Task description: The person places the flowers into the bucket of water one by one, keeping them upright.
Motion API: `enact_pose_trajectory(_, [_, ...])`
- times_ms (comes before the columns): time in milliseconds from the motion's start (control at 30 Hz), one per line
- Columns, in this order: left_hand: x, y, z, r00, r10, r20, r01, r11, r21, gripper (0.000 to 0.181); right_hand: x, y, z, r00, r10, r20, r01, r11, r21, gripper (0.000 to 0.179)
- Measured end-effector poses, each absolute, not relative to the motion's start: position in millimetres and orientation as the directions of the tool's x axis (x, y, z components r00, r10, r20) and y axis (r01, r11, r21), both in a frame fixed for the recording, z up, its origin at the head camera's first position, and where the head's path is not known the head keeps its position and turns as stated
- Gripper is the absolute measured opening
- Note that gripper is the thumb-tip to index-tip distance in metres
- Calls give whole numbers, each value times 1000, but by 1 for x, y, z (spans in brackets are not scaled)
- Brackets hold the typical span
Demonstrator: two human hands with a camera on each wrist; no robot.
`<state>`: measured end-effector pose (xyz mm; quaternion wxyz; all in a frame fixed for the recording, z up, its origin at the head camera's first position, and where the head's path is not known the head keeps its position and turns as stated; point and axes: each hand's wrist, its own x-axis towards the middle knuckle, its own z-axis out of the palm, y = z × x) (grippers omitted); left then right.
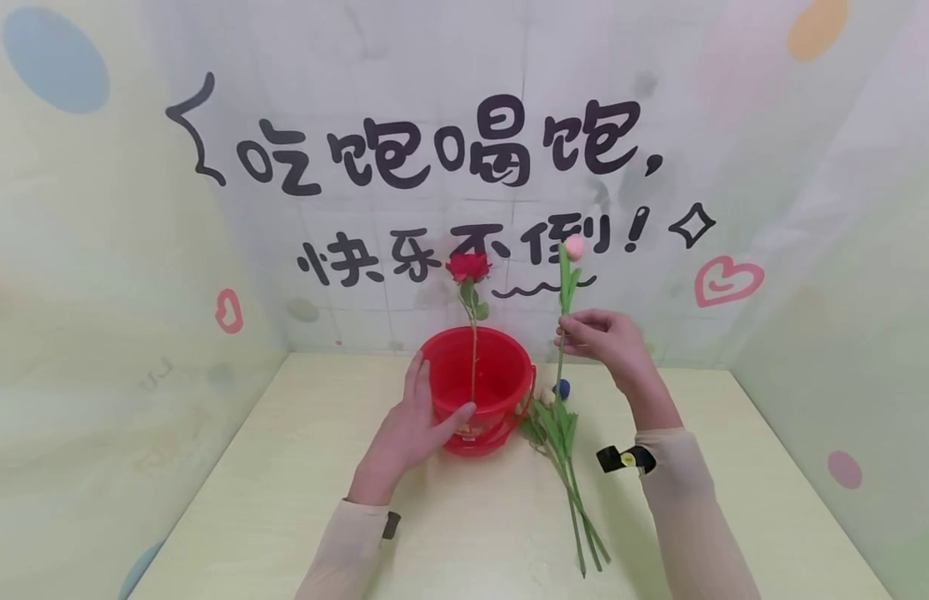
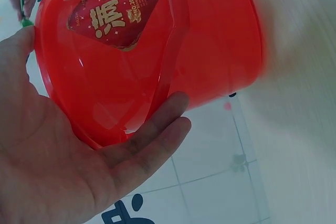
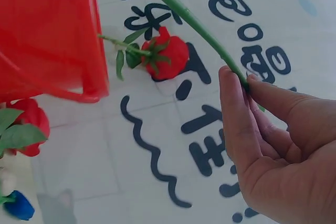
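Observation:
A red plastic bucket point(image 1: 501, 414) stands on the table, a single red rose point(image 1: 467, 267) rising from inside it. My left hand point(image 1: 404, 433) holds the bucket's near left side, thumb at the front rim and fingers along the outer wall. Between thumb and fingertips, my right hand point(image 1: 612, 340) pinches the green stem of a pink tulip point(image 1: 573, 248), upright to the right of the bucket. Under it lies a bunch of flowers point(image 1: 563, 437), stems toward me, with a blue bud point(image 1: 561, 389). The right wrist view also shows another red rose point(image 3: 34, 129) beside the bucket.
The bucket's red handle point(image 1: 526, 412) hangs down on its right side. The pale wooden table point(image 1: 284, 500) is bounded by a back wall point(image 1: 359, 325) with large black lettering and by a patterned wall on each side.

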<state>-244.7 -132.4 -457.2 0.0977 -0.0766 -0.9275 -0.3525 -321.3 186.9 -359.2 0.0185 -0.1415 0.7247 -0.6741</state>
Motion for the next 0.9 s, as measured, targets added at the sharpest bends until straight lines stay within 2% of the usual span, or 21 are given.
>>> enact_pose_trajectory(300, [-247,-131,-455,-963,85,255,234,729,644,123,-323,164,-334,-949,-256,186,-208,60,-976,40])
enact_pose_trajectory(733, [-245,-133,-459,-971,66,230,204,728,655,124,-341,129,-320,-937,-254,239,-251,14,-968,34])
enact_pose_trajectory(900, [-245,-133,-460,-966,75,246,223,716,661,124,-347,120,-320,-935,-257,243,-258,24,-966,36])
